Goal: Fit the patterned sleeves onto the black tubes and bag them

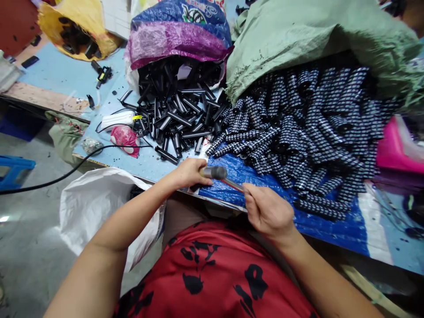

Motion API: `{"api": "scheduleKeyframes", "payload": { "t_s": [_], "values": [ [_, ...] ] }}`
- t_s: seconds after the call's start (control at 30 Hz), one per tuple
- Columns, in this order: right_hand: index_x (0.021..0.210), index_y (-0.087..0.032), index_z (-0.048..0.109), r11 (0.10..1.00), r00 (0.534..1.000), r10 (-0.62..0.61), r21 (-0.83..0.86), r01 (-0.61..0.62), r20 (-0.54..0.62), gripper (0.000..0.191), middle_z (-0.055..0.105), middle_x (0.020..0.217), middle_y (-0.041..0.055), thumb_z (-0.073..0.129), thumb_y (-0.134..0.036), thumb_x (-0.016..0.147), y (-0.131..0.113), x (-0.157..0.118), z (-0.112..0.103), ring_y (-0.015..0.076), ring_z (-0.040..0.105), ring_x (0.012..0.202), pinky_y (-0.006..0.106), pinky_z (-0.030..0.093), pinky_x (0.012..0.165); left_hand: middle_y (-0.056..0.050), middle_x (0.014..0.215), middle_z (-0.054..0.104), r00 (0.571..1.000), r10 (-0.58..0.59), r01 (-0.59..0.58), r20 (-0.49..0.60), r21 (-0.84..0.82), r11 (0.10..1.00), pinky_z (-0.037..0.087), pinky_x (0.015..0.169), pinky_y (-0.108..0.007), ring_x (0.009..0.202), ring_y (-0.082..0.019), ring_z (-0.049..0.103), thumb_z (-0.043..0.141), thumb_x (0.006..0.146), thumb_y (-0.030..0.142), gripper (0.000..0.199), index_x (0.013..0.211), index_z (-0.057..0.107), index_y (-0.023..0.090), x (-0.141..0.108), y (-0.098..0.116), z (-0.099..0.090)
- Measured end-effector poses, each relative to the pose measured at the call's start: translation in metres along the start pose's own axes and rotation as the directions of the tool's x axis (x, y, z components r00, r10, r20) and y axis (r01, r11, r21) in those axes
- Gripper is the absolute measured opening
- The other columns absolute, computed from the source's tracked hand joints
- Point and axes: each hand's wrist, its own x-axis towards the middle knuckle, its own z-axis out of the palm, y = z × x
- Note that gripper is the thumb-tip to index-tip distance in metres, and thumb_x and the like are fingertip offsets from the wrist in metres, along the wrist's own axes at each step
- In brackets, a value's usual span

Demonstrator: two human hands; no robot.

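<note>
My right hand (270, 210) is closed round the handle of a small hammer (217, 172), whose dark head sits beside my left hand's fingers. At the table's front edge my left hand (192, 173) has its fingers closed; what they hold is mostly hidden behind the hammer head. Many glossy black tubes (179, 119) lie heaped behind my left hand, spilling from a purple and blue sack (179, 39). To the right, black-and-white patterned pieces (291, 132) form a large pile on a blue sheet (225, 170).
A green sack (285, 39) covers the back of the patterned pile. A white sack (89, 207) hangs open below the table edge at left. A black cable (79, 164) crosses there. A white device (117, 119) and pink bundle (125, 138) lie on the table; a pink bin (394, 148) stands right.
</note>
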Motion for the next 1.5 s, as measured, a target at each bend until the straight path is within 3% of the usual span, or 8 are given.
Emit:
{"api": "scheduleKeyframes", "payload": {
  "t_s": [0.3, 0.53, 0.63, 0.73, 0.9, 1.1, 1.27, 1.5],
  "values": [
    [0.123, -0.009, 0.062, 0.971, 0.963, -0.172, 0.2, 0.131, 0.208, 0.028, 0.071, 0.088, 0.0075, 0.065, -0.014, 0.096, -0.007, -0.009, 0.012, 0.0178, 0.065, 0.076, 0.031, 0.052, 0.073, 0.005, 0.064, 0.048, 1.0, -0.016, 0.01, 0.016, 0.321, 0.947, 0.025, 0.06, -0.028, 0.062, -0.013, 0.04, 0.082, 0.069, 0.031, 0.034, 0.074, 0.051, 0.019, 0.001, 0.021, 0.0],
    [0.116, -0.014, 0.069, 1.0, 0.995, 0.019, 0.004, -0.019, 0.098, 0.026, 0.074, 0.099, 0.008, 0.074, -0.016, 0.09, 0.022, -0.025, 0.002, 0.0192, 0.066, 0.085, 0.032, 0.052, 0.081, 0.002, 0.071, 0.06, 0.906, -0.194, 0.048, 0.376, 0.364, 0.93, 0.034, 0.059, -0.026, 0.064, -0.014, 0.053, 0.079, 0.075, 0.05, 0.037, 0.094, 0.072, 0.019, -0.092, -0.01, -0.096],
    [0.107, -0.016, 0.072, 0.994, 0.987, 0.084, -0.086, -0.073, 0.136, 0.017, 0.074, 0.096, 0.0072, 0.072, -0.025, 0.093, 0.02, -0.023, 0.009, 0.0201, 0.065, 0.085, 0.033, 0.05, 0.078, -0.004, 0.088, 0.068, 0.996, -0.06, 0.019, 0.061, 0.533, 0.846, 0.043, 0.069, -0.028, 0.075, -0.018, 0.062, 0.068, 0.086, 0.047, 0.034, 0.107, 0.074, 0.022, -0.101, -0.031, -0.103],
    [0.111, -0.016, 0.071, 0.989, 0.984, 0.132, -0.08, -0.123, 0.121, 0.02, 0.075, 0.1, 0.0082, 0.067, -0.029, 0.097, 0.019, -0.016, 0.009, 0.0212, 0.067, 0.09, 0.034, 0.05, 0.081, -0.012, 0.097, 0.068, 0.944, 0.235, 0.024, -0.232, 0.758, 0.651, 0.046, 0.077, -0.038, 0.088, -0.027, 0.063, 0.054, 0.09, 0.027, 0.025, 0.104, 0.073, 0.02, -0.077, -0.045, -0.081],
    [0.114, -0.014, 0.068, 0.885, 0.943, 0.332, -0.34, -0.318, -0.018, 0.023, 0.075, 0.096, 0.0101, 0.055, -0.028, 0.102, 0.048, -0.018, -0.012, 0.0215, 0.064, 0.081, 0.035, 0.046, 0.079, -0.015, 0.095, 0.069, 0.87, 0.432, -0.016, -0.239, 0.861, 0.508, 0.047, 0.078, -0.046, 0.093, -0.033, 0.062, 0.051, 0.09, 0.02, 0.017, 0.079, 0.064, 0.022, -0.044, -0.056, -0.068],
    [0.118, -0.011, 0.066, 0.786, 0.889, 0.451, -0.506, -0.355, 0.076, 0.031, 0.071, 0.088, 0.0134, 0.054, -0.033, 0.1, 0.072, -0.022, -0.012, 0.0255, 0.06, 0.079, 0.038, 0.041, 0.072, -0.012, 0.105, 0.07, 0.734, 0.574, -0.139, -0.362, 0.748, 0.65, 0.05, 0.084, -0.042, 0.097, -0.028, 0.064, 0.058, 0.09, 0.029, 0.017, 0.075, 0.054, 0.023, -0.043, -0.042, -0.066],
    [0.132, -0.017, 0.06, 0.83, 0.83, 0.558, 0.018, -0.558, 0.003, 0.043, 0.073, 0.108, 0.011, 0.064, -0.04, 0.096, 0.066, -0.028, -0.018, 0.0232, 0.068, 0.091, 0.039, 0.052, 0.084, -0.002, 0.072, 0.059, 0.664, 0.292, -0.136, -0.689, 0.272, 0.953, 0.044, 0.061, -0.03, 0.062, -0.016, 0.053, 0.065, 0.091, 0.038, 0.022, 0.084, 0.052, 0.022, -0.047, -0.016, -0.038],
    [0.109, -0.019, 0.061, -0.163, 0.473, 0.734, 0.803, -0.573, 0.487, 0.052, 0.063, 0.079, 0.0025, 0.048, -0.068, 0.097, 0.036, 0.002, -0.008, 0.0147, 0.059, 0.063, 0.031, 0.052, 0.061, 0.002, 0.068, 0.061, 0.902, -0.203, -0.151, -0.381, -0.718, 0.679, 0.039, 0.052, -0.02, 0.052, -0.008, 0.052, 0.075, 0.084, 0.05, 0.039, 0.099, 0.06, 0.016, -0.043, 0.03, 0.024]
  ]
}}
